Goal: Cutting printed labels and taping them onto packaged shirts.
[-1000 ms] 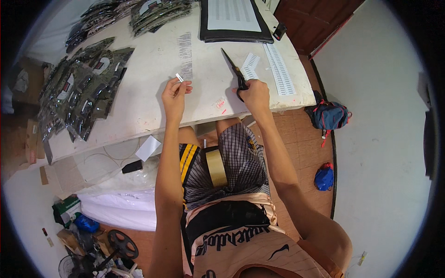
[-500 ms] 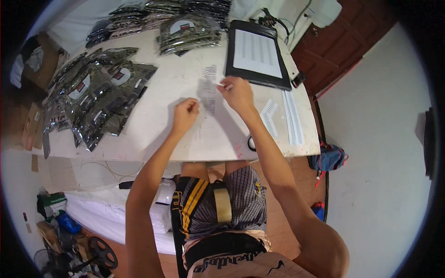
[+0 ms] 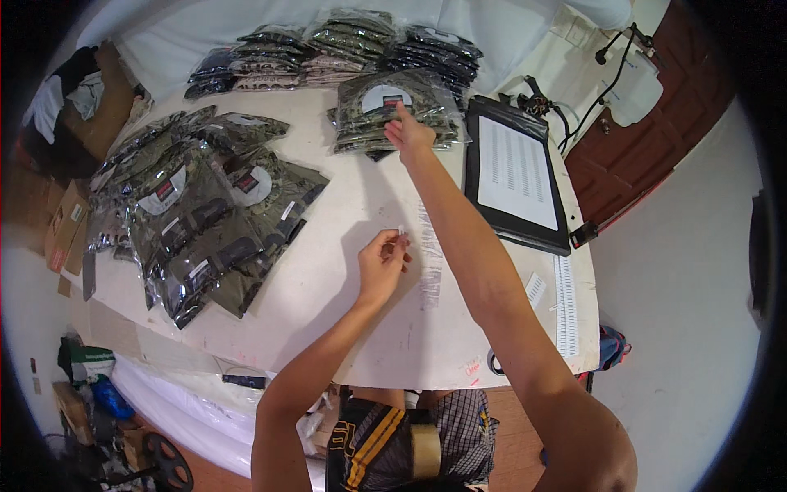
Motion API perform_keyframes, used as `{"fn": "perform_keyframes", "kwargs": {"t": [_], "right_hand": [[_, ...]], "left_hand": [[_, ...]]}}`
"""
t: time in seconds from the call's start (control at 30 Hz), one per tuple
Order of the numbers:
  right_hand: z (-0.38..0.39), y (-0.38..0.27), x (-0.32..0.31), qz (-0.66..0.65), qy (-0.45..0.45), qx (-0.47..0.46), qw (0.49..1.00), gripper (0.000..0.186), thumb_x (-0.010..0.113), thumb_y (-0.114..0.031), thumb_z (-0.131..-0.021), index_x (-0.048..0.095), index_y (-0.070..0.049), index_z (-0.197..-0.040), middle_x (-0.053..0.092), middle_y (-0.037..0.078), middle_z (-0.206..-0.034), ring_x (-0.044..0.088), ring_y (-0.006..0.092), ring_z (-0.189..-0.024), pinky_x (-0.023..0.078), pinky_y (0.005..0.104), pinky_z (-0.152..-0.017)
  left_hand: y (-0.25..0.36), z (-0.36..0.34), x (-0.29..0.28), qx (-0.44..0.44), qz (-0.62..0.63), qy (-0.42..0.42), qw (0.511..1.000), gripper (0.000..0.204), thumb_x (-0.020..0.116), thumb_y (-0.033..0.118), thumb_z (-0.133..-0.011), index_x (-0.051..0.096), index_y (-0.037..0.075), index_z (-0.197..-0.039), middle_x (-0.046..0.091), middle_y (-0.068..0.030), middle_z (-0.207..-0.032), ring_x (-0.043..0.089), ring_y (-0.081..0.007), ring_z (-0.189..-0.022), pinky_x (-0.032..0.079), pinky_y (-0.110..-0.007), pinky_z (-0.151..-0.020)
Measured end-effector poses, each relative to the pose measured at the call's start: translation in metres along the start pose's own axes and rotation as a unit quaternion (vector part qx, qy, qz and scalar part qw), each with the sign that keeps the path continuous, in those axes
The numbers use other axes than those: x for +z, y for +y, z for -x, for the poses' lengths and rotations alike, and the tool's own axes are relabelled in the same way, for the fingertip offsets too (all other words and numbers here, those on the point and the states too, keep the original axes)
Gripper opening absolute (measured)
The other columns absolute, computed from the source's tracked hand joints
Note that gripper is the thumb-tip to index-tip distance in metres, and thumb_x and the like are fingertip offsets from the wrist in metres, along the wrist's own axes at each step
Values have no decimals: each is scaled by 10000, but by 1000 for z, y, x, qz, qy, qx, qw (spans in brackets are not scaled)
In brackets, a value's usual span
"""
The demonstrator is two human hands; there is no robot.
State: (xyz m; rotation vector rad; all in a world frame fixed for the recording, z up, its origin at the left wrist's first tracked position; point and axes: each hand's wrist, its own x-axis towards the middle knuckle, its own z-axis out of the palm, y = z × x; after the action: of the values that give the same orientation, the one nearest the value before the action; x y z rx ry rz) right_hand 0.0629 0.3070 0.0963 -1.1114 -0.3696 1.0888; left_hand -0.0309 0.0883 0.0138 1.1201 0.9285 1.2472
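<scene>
My right hand [image 3: 412, 136] reaches over a stack of clear-bagged camouflage garments [image 3: 354, 113] at the far middle of the table. Its fingers are apart and reach the top bag's front, just below a white round insert with a dark label; contact is hard to tell. Closer to me, my left hand [image 3: 379, 269] is closed above the table, pinching a small white sticker [image 3: 402, 232] between its fingertips. Beside that hand, a translucent strip [image 3: 430, 266] with faint markings lies on the tabletop, partly behind my right forearm.
Several bagged camouflage garments [image 3: 176, 238] are spread at the left. More bagged stacks [image 3: 348, 41] line the back. A black folder with a printed sheet [image 3: 515, 176] lies at the right, near label strips [image 3: 566, 307] and a black tape roll [image 3: 493, 362]. Cables [image 3: 623, 70] hang behind.
My right hand has gone from the translucent strip to the far garment stack, its fingers opening out. The left hand has shifted, and a white sticker now shows in it. The whole view has shifted.
</scene>
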Motion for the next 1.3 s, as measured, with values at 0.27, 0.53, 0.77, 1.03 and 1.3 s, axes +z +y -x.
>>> {"fn": "perform_keyframes", "kwargs": {"t": [0.27,0.53,0.77,1.03,1.3], "right_hand": [[-5,-13,-11,39,-53,-78,995,166,647,-127,-871,573,20,-891,603,117,-955,607,213,-885,563,369,-782],[71,-31,-125,48,-292,-24,955,39,560,-124,-870,567,-85,-869,575,12,-817,564,135,-728,505,278,-730],[104,4,-159,449,-508,-23,735,164,688,-103,-815,583,-48,-929,670,57,-811,573,117,-687,455,270,-598],[141,2,-148,630,-393,-217,633,425,737,-253,-807,592,-17,-1130,696,144,-875,610,170,-737,485,309,-676],[135,-20,-176,473,-522,-1,710,280,688,-307,-855,693,-44,-953,629,-7,-797,523,101,-679,433,264,-636]], "left_hand": [[8,-4,-1,7,38,39,999,130,549,123,-958,604,9,-987,627,-51,-868,588,-112,-668,464,-243,-543],[44,58,-49,224,70,289,928,106,547,89,-946,571,-13,-960,630,-95,-846,574,-107,-644,441,-230,-553],[80,103,-54,101,-22,146,984,143,590,125,-939,590,-11,-985,648,-80,-865,598,-119,-714,458,-224,-603],[42,101,-71,24,8,56,998,160,565,124,-948,612,-18,-1003,672,-84,-917,632,-137,-822,496,-260,-719],[32,130,-84,93,-151,170,969,161,564,101,-946,620,-34,-1012,678,-92,-1012,591,-120,-936,444,-250,-834]]}}
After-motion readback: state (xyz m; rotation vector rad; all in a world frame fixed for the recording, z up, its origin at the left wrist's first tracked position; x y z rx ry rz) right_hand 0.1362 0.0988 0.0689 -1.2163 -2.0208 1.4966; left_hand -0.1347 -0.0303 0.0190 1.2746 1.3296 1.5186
